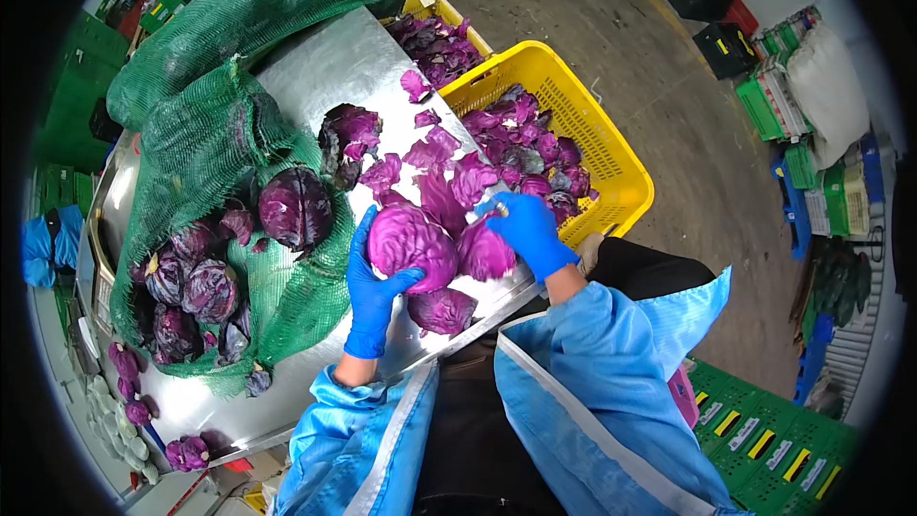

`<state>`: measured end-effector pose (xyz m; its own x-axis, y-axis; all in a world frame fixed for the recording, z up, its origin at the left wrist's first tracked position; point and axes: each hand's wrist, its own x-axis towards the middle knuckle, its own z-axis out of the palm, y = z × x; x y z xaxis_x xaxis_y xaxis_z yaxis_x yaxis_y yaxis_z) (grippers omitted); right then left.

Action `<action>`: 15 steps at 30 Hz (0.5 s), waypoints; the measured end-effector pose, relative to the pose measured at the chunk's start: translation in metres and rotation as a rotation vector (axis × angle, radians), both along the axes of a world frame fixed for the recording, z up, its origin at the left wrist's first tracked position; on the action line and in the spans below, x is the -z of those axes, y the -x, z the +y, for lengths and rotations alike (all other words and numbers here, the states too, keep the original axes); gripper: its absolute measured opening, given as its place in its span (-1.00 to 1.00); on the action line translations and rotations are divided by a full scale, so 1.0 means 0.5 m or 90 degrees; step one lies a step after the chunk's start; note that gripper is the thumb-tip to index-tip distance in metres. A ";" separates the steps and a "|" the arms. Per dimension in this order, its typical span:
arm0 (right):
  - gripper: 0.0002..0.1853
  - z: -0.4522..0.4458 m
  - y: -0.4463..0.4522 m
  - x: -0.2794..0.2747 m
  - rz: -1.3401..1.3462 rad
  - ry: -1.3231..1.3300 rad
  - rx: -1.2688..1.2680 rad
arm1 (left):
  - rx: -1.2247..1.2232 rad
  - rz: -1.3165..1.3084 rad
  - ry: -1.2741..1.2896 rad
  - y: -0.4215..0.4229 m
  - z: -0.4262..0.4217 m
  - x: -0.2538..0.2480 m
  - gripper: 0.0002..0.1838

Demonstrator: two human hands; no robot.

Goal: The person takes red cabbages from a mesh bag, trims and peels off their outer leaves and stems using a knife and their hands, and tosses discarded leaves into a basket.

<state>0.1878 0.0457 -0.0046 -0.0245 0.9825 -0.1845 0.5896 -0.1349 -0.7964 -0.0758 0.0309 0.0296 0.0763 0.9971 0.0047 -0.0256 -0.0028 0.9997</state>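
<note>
In my blue-gloved left hand (pixel 373 291) rests a peeled red cabbage (pixel 413 244), with the fingers and thumb wrapped around its near left side. My right hand (pixel 531 232), also gloved in blue, is closed at the edge of a loose purple cabbage leaf (pixel 485 250) just right of the head. Torn leaves (pixel 432 148) lie scattered on the metal table (pixel 315 57) beyond the cabbage. One more leaf piece (pixel 442 311) sits near the table edge. Unpeeled, darker cabbage (pixel 294 210) lies to the left on an opened green mesh bag (pixel 306 296).
A yellow crate (pixel 611 158) holding leaves stands against the table's right side, and a second yellow crate (pixel 430 2) is behind it. Another full mesh bag (pixel 248 14) lies at the back. Several cabbages fill the open bag. Green crates (pixel 764 430) are stacked at lower right.
</note>
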 end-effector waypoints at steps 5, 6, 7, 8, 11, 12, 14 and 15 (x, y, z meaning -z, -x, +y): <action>-0.64 0.081 -0.105 -0.048 -0.243 -0.012 0.177 | 0.075 -0.027 -0.036 0.018 0.044 -0.081 0.14; -0.64 0.082 -0.082 -0.095 -0.242 -0.012 0.177 | 0.075 -0.027 -0.037 0.021 0.058 -0.085 0.14; -0.55 0.082 -0.036 -0.143 -0.211 -0.109 0.181 | 0.150 0.121 -0.100 0.021 0.071 -0.090 0.14; -0.44 0.082 0.007 -0.171 -0.180 -0.207 0.185 | 0.224 0.268 -0.163 0.018 0.084 -0.092 0.15; -0.34 0.061 0.102 -0.127 0.027 -0.235 -0.043 | 0.229 0.378 -0.168 -0.030 0.075 -0.084 0.22; -0.33 0.055 0.112 -0.079 0.069 -0.214 -0.107 | 0.199 0.414 -0.149 -0.036 0.069 -0.081 0.25; -0.41 0.040 0.106 -0.093 0.177 0.011 -0.133 | 0.194 0.430 -0.111 -0.016 0.028 -0.057 0.22; -0.44 0.033 0.097 -0.092 0.207 -0.010 -0.090 | 0.106 0.420 -0.116 -0.002 -0.003 -0.026 0.15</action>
